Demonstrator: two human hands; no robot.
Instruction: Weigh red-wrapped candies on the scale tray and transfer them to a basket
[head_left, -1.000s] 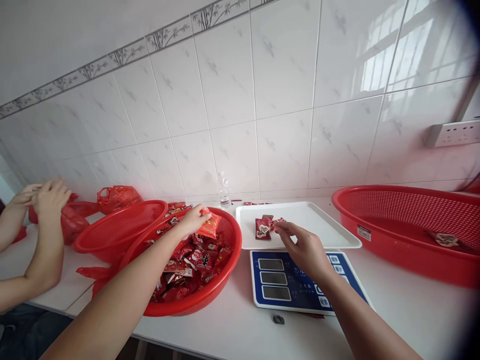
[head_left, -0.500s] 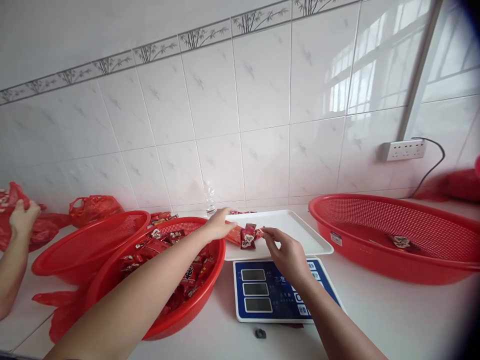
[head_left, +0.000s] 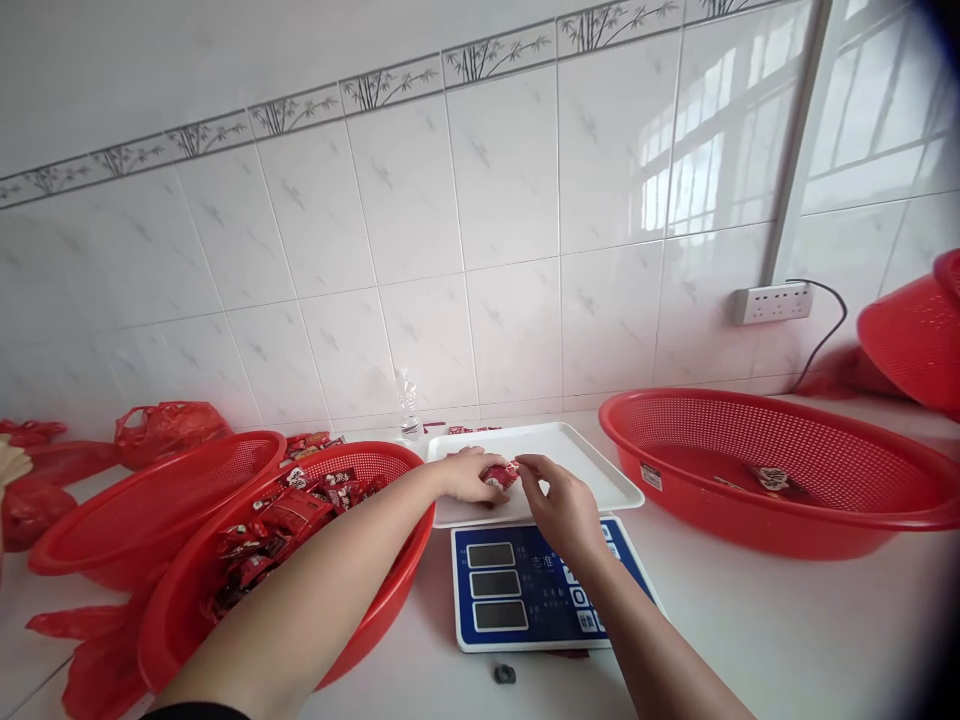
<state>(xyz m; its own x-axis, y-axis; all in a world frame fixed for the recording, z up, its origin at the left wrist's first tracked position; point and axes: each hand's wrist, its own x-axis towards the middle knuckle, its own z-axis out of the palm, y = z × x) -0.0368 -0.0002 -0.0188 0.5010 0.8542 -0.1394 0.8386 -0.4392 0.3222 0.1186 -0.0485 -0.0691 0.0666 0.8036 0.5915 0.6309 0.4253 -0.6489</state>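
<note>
Both my hands meet over the white tray (head_left: 592,470) that sits on a blue electronic scale (head_left: 525,590). My left hand (head_left: 466,474) is closed around red snack packets (head_left: 501,474) on the tray. My right hand (head_left: 556,503) pinches the same small pile from the right. A red basket (head_left: 187,620) full of red snack packets lies under my left forearm.
An empty red basket (head_left: 112,510) lies left of the full one, with red plastic bags (head_left: 161,430) behind. A large red basket (head_left: 780,520) with a packet or two stands at the right. A wall socket (head_left: 772,302) and a clear bottle (head_left: 408,405) are by the tiles.
My left hand carried a packet from the full basket to the tray and now closes on the pile there. The view swung right, so the other person's hands have left the frame.
</note>
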